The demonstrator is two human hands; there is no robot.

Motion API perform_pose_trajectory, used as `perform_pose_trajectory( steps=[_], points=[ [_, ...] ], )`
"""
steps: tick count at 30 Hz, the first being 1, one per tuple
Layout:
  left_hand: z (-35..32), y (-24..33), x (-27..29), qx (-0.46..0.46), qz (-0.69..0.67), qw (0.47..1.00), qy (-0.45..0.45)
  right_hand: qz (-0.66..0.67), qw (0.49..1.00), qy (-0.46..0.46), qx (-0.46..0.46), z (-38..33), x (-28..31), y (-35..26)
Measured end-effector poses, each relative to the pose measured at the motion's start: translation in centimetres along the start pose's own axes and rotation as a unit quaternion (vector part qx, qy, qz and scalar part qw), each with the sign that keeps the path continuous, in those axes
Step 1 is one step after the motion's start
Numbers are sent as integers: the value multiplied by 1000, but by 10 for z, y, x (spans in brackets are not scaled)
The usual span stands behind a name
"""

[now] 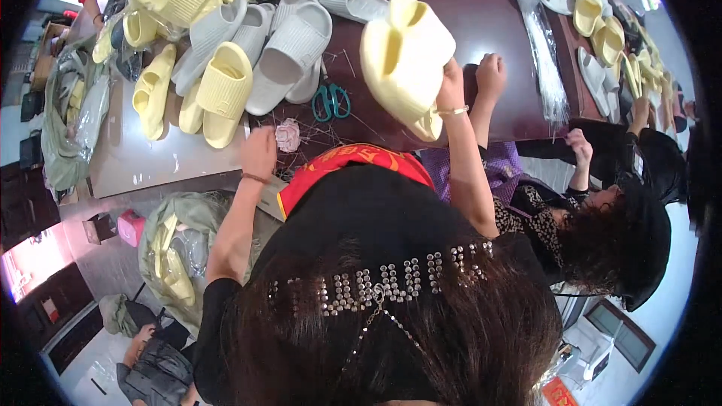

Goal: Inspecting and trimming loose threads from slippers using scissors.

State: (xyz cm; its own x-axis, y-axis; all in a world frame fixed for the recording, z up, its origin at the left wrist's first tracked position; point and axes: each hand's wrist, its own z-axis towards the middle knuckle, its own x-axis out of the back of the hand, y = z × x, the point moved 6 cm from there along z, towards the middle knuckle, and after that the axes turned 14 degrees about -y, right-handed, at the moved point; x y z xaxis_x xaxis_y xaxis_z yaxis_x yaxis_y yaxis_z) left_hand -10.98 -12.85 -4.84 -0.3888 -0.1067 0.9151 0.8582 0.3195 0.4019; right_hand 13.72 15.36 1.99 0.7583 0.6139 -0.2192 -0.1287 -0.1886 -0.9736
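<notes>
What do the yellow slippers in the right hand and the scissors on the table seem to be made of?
The yellow slippers held by the right hand look like soft moulded foam or rubbery plastic: thick, one-piece, matte, rounded edges. The scissors have glossy teal handles, probably hard plastic; the blades are too small to judge, likely metal.

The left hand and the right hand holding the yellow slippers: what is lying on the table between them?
In the head view, between the left hand and the right hand with the yellow slippers, teal-handled scissors and a small pink flower-like piece lie on the dark table.
</notes>
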Motion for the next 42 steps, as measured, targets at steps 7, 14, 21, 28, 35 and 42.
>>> perform_pose_trajectory(
  steps=[7,14,21,28,35,42],
  points=[
    [112,70,57,17,-605,792,-76,-458,818,-273,214,-18,-80,-19],
    [151,100,27,-57,-538,831,-131,-417,863,-203,200,-35,-83,-7],
    [132,71,47,-17,-531,847,32,-343,919,-81,175,-60,-72,-2],
    [66,28,130,-9,-627,772,104,-287,956,-61,-5,-44,17,65],
    [27,59,68,46,-723,688,-39,54,994,98,-9,-16,18,50],
    [36,96,46,66,-753,655,25,65,998,20,19,-22,-34,33]
  ],
)
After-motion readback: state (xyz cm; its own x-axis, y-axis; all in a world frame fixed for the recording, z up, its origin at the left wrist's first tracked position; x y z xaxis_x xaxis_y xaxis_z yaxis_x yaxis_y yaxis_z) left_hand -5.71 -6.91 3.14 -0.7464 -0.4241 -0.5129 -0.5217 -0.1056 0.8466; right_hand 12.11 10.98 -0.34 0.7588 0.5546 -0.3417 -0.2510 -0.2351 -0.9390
